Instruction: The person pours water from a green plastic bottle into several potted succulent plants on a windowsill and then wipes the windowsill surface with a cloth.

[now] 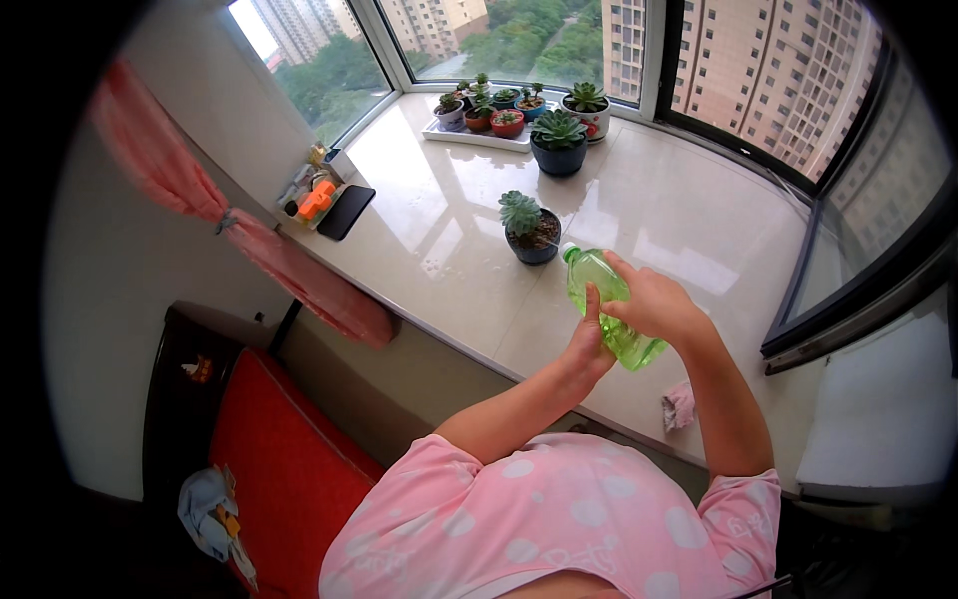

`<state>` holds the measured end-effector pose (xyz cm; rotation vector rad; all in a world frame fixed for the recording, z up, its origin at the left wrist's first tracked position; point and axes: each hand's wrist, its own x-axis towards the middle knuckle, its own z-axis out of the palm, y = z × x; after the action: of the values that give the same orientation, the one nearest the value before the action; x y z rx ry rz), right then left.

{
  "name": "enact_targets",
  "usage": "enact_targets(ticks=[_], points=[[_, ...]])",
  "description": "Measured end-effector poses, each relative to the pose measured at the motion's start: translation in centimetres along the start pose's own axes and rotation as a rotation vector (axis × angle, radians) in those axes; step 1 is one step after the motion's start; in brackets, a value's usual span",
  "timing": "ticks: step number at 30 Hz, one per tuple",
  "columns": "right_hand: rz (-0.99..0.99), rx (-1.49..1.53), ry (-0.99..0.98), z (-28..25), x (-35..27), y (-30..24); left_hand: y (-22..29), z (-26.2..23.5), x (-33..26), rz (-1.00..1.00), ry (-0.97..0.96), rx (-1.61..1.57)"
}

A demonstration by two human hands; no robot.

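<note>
A green see-through plastic bottle (589,272) with a white cap (569,250) is tilted in my two hands, its capped end pointing at a small dark pot (533,254). In that pot grow a pale blue-green succulent (519,212) and bare brown soil (544,236). My left hand (593,337) is closed around the bottle's near side, thumb up along it. From the other side my right hand (654,302) grips the bottle, fingers over its top. Liquid shows inside the bottle; whether any is coming out is too small to tell.
On the glossy windowsill (449,240), a white tray (479,138) holds several potted succulents. Beside it stand a larger dark pot (559,160) and a white pot (597,124). A black phone (346,213) lies left, a pink cloth (679,406) near the front edge. An open window sash (858,250) juts in right.
</note>
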<state>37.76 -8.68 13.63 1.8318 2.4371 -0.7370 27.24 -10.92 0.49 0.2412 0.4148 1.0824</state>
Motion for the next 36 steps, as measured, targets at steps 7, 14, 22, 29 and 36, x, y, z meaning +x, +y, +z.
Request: enact_targets(ticks=[7,14,22,29,36], points=[[-0.039,0.036,0.008,-0.1,0.3,-1.5,1.2,-0.5,-0.7,0.046,-0.013,0.012],[-0.017,0.051,-0.021,-0.3,0.4,-1.9,1.3,-0.7,-0.7,0.038,-0.018,0.003],[-0.018,-0.021,0.005,0.1,-0.2,-0.8,0.4,-0.2,-0.6,0.006,-0.019,-0.002],[0.009,-0.010,0.026,0.1,-0.9,0.0,-0.3,0.6,-0.4,-0.022,-0.025,-0.003],[0.042,0.019,0.102,-0.1,-2.0,-0.1,-0.6,1.0,-0.2,-0.044,-0.024,0.069]])
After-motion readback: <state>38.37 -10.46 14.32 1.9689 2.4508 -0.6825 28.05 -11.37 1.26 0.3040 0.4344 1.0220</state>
